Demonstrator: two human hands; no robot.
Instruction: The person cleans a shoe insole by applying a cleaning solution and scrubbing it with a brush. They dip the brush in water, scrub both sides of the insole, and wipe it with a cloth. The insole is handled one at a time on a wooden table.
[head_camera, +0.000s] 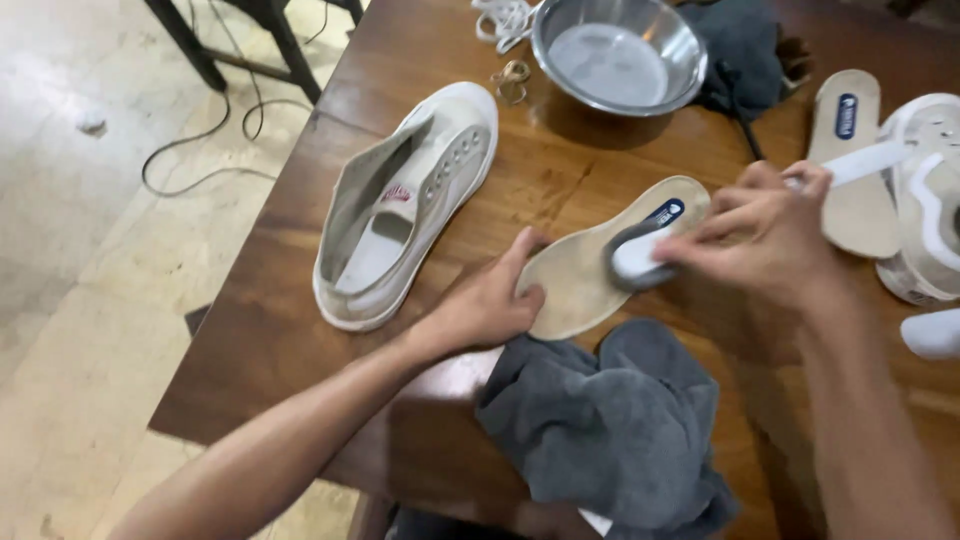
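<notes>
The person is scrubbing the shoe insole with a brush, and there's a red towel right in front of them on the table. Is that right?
Not quite. The towel is grey, not red, as the head view shows. The rest holds: the right hand scrubs the insole with a brush.

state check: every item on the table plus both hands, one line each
left hand: pressing flat on the insole's end
right hand: gripping a brush
brush: head down on the insole
insole: out of its shoe, flat on the table
white sneaker: unlaced, empty, upright
steel bowl: upright, holds pale liquid
grey towel: crumpled at table edge
second insole: flat, apart
</notes>
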